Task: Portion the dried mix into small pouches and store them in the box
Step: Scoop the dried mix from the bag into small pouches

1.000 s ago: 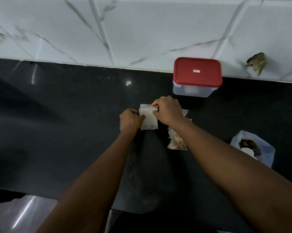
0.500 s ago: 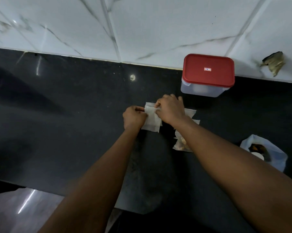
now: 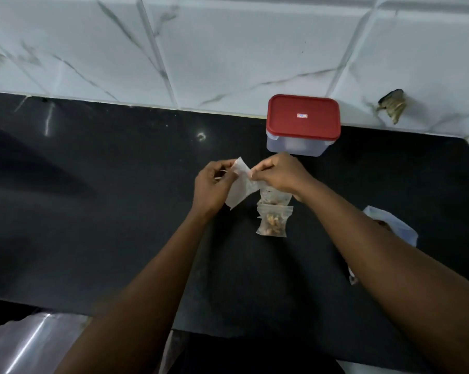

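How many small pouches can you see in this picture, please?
3. The left hand and right hand pinch an empty pouch; a filled pouch lies on the counter; a second filled pouch is partly under the right hand. Others may be hidden.

Empty pouch (image 3: 240, 188): translucent, tilted, pinched between my left hand (image 3: 214, 184) and right hand (image 3: 279, 172), just before the red-lidded box (image 3: 303, 122), lid on. Two filled pouches (image 3: 273, 224) lie overlapping, nearer me than the box.

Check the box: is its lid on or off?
On. The red lid sits flat on the clear box, covering all the rim that shows, at the back of the counter.
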{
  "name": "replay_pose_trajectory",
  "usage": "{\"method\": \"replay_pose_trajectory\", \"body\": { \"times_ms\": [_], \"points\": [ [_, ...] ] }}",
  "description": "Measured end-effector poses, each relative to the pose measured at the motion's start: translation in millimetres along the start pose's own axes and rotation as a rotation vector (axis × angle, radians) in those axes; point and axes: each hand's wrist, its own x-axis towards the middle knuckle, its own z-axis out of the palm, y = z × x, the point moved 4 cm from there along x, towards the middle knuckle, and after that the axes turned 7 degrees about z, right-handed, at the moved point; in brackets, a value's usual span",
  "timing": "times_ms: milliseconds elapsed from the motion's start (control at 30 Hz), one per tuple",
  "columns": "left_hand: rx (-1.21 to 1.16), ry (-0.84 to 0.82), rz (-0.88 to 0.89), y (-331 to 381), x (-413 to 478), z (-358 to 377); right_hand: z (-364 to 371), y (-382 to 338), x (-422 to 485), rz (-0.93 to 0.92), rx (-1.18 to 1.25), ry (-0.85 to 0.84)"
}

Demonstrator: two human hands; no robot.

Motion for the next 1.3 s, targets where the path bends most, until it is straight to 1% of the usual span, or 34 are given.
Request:
{"method": "replay_pose_trajectory", "body": {
  "times_ms": [100, 167, 267, 333, 433, 533, 667, 733, 800, 833, 933, 967, 1000, 1133, 1200, 1300],
  "points": [
    [-0.007, -0.139, 0.152, 23, -15, 18, -17, 18, -23, 0.124, 0.201, 0.002],
    [0.057, -0.217, 0.244, 34, -26, 33, -26, 30, -37, 0.184, 0.336, 0.011],
    [0.265, -0.249, 0.343, 43, -39, 59, -38, 47, -60, 0.227, 0.39, 0.053],
    [0.33, -0.274, 0.385, 45, -47, 75, -46, 59, -74, 0.269, 0.406, 0.065],
    [0.265, -0.327, 0.438, 52, -58, 96, -55, 80, -94, 0.316, 0.467, 0.066],
    [0.178, -0.34, 0.516, 63, -68, 114, -62, 102, -113, 0.338, 0.549, 0.048],
    [0.089, -0.356, 0.552, 79, -82, 135, -69, 128, -130, 0.34, 0.709, -0.03],
    [0.057, -0.359, 0.564, 82, -87, 141, -71, 137, -135, 0.322, 0.773, -0.038],
    [0.053, -0.364, 0.568, 84, -91, 148, -77, 145, -141, 0.287, 0.733, 0.02],
    [0.062, -0.362, 0.568, 84, -93, 150, -80, 147, -143, 0.261, 0.675, 0.079],
    [0.115, -0.389, 0.575, 88, -98, 159, -93, 146, -150, 0.148, 0.396, 0.345],
    [0.137, -0.407, 0.576, 88, -100, 162, -96, 144, -152, 0.107, 0.324, 0.408],
    [0.153, -0.41, 0.574, 89, -101, 165, -97, 142, -154, 0.083, 0.296, 0.434],
    [0.203, -0.38, 0.577, 89, -103, 173, -95, 143, -155, 0.073, 0.386, 0.378],
    [0.256, -0.397, 0.574, 87, -103, 176, -98, 147, -156, 0.033, 0.257, 0.441],
    [0.316, -0.397, 0.581, 83, -103, 178, -104, 148, -162, -0.088, 0.116, 0.553]
  ]
}}
